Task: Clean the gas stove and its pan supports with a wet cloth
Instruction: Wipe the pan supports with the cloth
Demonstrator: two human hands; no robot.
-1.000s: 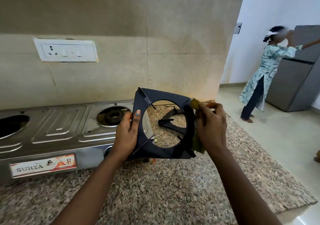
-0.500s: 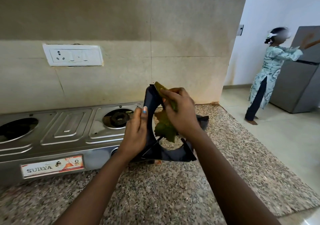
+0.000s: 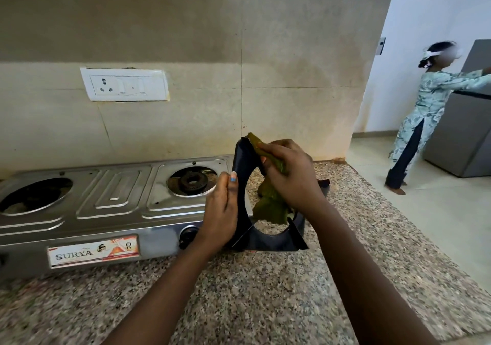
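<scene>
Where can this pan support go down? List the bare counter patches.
Bare granite counter in front of the stove, and right of the right hand toward the counter's edge. Crowded behind the held pan support, where another dark piece lies.

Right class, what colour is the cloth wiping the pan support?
Olive green cloth, seen in the head view.

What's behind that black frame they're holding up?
Through the pan support's round opening show the green cloth and speckled countertop. Behind it, a dark corner of a second piece peeks out; the right hand covers the rest.
</scene>
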